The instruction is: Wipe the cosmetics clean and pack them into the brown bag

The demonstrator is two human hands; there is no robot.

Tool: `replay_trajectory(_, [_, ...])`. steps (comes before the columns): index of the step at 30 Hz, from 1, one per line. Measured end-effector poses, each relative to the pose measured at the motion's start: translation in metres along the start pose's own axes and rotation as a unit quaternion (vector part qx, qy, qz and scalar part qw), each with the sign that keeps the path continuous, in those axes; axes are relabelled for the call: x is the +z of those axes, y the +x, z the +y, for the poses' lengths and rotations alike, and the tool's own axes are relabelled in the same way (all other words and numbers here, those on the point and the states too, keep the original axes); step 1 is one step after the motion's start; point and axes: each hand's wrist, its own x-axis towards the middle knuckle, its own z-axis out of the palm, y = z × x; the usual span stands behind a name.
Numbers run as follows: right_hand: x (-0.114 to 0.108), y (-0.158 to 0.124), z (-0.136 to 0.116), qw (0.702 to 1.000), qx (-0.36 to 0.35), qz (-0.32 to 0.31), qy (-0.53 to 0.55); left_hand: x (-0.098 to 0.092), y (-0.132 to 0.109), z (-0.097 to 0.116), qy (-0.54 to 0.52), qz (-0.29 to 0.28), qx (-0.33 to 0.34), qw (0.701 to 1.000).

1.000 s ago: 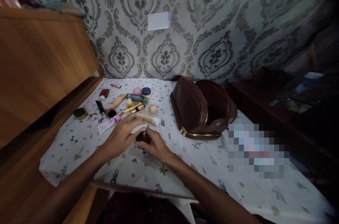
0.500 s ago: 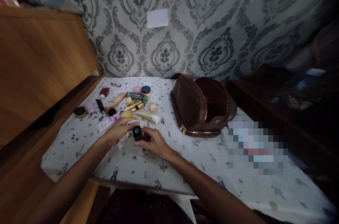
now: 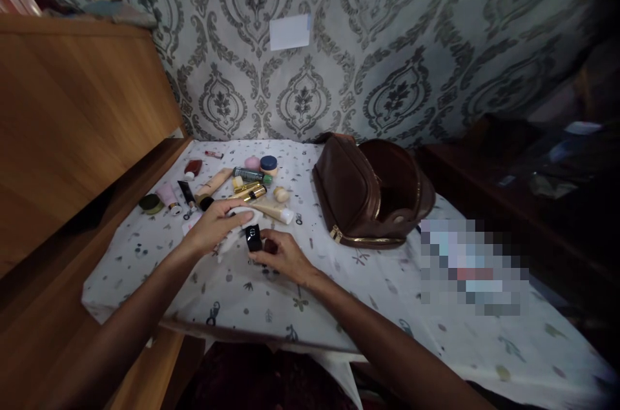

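My right hand (image 3: 285,256) grips a small black box-shaped cosmetic item (image 3: 252,238) with a pale emblem, between thumb and fingers. A white wipe (image 3: 241,217) is pinched in my left hand (image 3: 213,229), against the top of the black item; part of the cloth hangs below the fingers. Just beyond the hands lie a cream tube (image 3: 274,211) with a white cap, gold-coloured tubes (image 3: 254,193) and a dark green-capped bottle (image 3: 249,175). A pinkish tube (image 3: 190,224) is mostly hidden behind my left hand.
An unzipped brown toiletry bag (image 3: 346,194) stands right of the hands. Further left are a green round jar (image 3: 150,204), a pink tube (image 3: 167,195) and a blue-lidded jar (image 3: 268,165). A wooden cabinet (image 3: 82,126) borders the table's left side. A blurred-out patch lies at the right.
My left hand has slid its wipe over the black item's top, covering more of the pink tube from view. The black item has tilted slightly in my right hand.
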Motion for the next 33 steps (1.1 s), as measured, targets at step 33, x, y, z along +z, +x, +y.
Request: replay_trajectory(33, [0.003, 0.004, 0.014, 0.989, 0.044, -0.046, 0.135, 0.025, -0.054, -0.048, 0.355, 0.154, 0.432, 0.815])
